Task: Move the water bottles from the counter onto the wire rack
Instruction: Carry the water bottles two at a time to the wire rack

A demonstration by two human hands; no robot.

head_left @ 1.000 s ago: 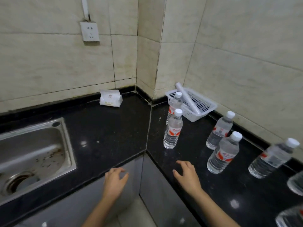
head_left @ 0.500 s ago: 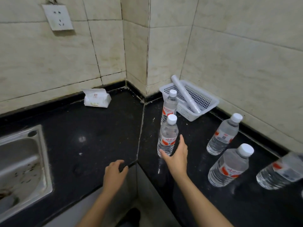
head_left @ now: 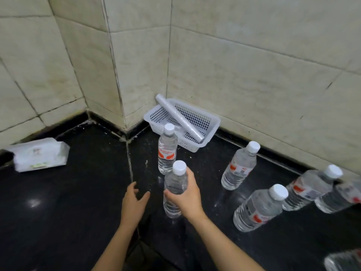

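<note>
Several clear water bottles with white caps and red labels stand on the black counter point(head_left: 68, 202). My right hand point(head_left: 187, 194) is wrapped around the nearest bottle point(head_left: 174, 184), which stands upright near the counter's inner corner. Just behind it stands a second bottle point(head_left: 167, 149). My left hand point(head_left: 132, 202) hovers open to the left of the held bottle, apart from it. Further bottles stand to the right: one point(head_left: 241, 166) near the wall, one point(head_left: 260, 207) in front, and another point(head_left: 312, 185) at the far right. No wire rack is in view.
A white perforated plastic basket point(head_left: 209, 124) holding a rolled tube point(head_left: 179, 119) sits in the tiled wall corner. A white tissue pack point(head_left: 39, 155) lies at the left. Part of one more bottle point(head_left: 343, 261) shows at the bottom right edge.
My right hand has closed around the nearest bottle that it was only reaching beside. My left hand has moved up over the counter. The view has swung right, and the sink and socket are out of sight.
</note>
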